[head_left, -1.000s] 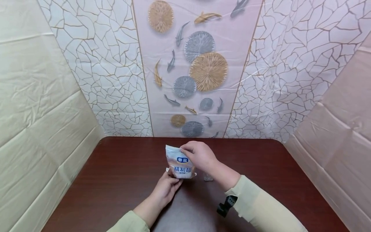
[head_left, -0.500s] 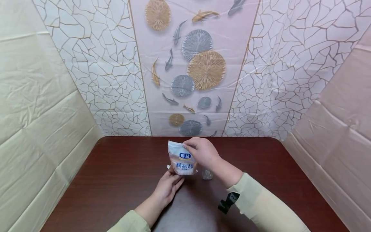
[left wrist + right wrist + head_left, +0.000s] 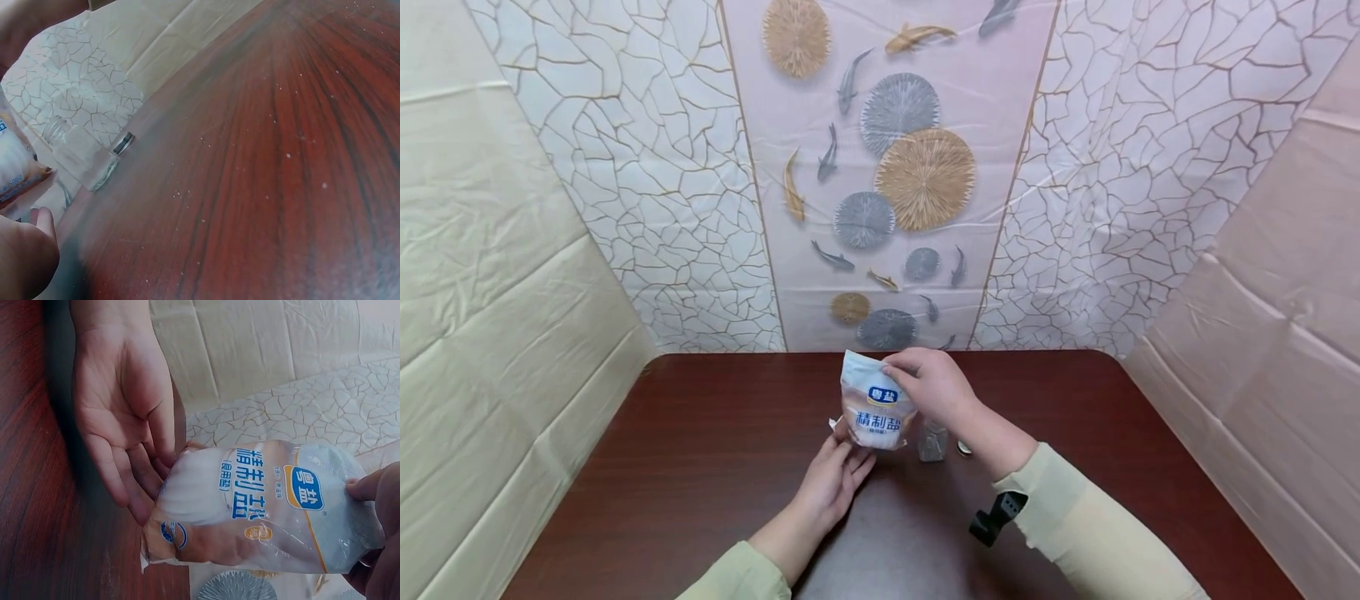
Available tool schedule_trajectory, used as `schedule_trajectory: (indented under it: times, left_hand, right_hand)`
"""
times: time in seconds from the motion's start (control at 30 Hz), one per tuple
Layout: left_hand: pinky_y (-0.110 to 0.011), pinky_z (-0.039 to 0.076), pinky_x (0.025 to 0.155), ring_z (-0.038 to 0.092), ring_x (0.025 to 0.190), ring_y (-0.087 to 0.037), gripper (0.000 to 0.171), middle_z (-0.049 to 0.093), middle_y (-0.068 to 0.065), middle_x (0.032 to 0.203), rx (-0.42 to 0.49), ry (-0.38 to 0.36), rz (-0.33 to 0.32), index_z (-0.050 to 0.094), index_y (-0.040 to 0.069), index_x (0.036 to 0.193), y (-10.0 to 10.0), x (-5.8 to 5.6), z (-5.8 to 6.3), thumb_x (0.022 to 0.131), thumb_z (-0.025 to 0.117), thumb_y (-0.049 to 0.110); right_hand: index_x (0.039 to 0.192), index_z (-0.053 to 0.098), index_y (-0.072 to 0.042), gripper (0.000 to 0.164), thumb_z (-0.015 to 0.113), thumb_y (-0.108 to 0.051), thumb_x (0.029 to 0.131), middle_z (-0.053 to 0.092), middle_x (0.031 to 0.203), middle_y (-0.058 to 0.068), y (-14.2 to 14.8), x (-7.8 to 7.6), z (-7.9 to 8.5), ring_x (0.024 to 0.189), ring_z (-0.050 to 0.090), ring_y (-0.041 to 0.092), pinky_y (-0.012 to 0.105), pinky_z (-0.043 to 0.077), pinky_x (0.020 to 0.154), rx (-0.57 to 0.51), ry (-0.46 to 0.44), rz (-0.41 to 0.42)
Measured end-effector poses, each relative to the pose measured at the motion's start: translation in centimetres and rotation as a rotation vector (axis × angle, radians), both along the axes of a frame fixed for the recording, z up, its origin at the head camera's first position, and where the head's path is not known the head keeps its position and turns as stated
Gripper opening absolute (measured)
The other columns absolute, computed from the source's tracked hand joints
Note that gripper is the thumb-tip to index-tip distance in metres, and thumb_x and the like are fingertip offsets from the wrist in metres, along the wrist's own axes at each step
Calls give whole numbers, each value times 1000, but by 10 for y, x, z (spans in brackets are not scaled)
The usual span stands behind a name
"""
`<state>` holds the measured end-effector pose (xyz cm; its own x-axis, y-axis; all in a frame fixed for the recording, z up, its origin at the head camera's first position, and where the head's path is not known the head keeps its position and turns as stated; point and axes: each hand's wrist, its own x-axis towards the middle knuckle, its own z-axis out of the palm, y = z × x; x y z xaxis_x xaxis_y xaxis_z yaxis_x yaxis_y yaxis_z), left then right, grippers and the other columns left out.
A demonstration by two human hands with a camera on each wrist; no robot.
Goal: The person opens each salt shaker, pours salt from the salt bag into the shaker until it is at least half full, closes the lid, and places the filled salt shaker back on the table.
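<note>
The right hand (image 3: 936,385) pinches the bag (image 3: 878,410) by its top edge, thumb in front, holding it over the table (image 3: 722,467). The left hand (image 3: 829,483) has its fingers loosely extended at the bag's lower end, and near them a clear bottle (image 3: 84,156) stands, its lid (image 3: 123,143) just beside it.

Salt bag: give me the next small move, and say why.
I'd probably move the salt bag toward the glass jar: the jar stands with its threaded neck uncovered and a metallic lid beside it, while the right hand pinches the bag's top and the left hand is at its bottom.
</note>
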<state>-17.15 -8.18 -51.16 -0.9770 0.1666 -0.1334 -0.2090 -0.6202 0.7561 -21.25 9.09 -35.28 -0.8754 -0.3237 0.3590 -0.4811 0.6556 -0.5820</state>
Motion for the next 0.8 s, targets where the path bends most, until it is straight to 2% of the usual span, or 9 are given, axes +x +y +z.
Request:
schedule_trajectory:
  times: [0.1, 0.27, 0.43, 0.63, 0.8]
  left_hand:
    - [-51, 29, 114, 47, 131, -29, 50, 40, -18, 150, 30, -14, 2, 18, 10, 155, 0, 0, 2, 108, 33, 12]
    - [-52, 28, 114, 43, 134, -33, 48, 36, -19, 150, 63, -1, 9, 14, 11, 153, 1, 0, 3, 107, 30, 9]
    - [-53, 26, 114, 43, 134, -33, 43, 39, -17, 148, 98, -4, 19, 18, 14, 149, 1, -1, 3, 108, 29, 10]
    - [-55, 26, 114, 43, 133, -31, 40, 35, -16, 152, 127, 0, 20, 20, 18, 147, -1, -4, 5, 108, 29, 12]
    - [-58, 24, 114, 45, 130, -30, 29, 44, -11, 146, 148, 16, 19, 28, 22, 137, -3, -5, 9, 109, 27, 16]
  right_hand:
    - [105, 78, -18, 14, 69, -22, 94, 72, 99, -6, 2, -2, -1, 90, 65, 11, 36, 52, 79, -25, -20, -6]
    - [105, 77, -17, 15, 69, -23, 94, 72, 98, -5, 6, -3, -5, 89, 65, 12, 36, 53, 78, -29, -30, -15]
    - [105, 77, -16, 15, 70, -22, 94, 72, 99, -3, 9, -2, -8, 89, 65, 13, 37, 53, 78, -39, -30, -18]
    - [105, 77, -15, 15, 72, -20, 92, 72, 100, -1, 12, -2, -8, 89, 66, 14, 37, 54, 77, -59, -20, -13]
    - [104, 78, -15, 14, 71, -21, 93, 73, 100, -1, 15, -3, -10, 88, 66, 14, 36, 54, 74, -81, -39, -19]
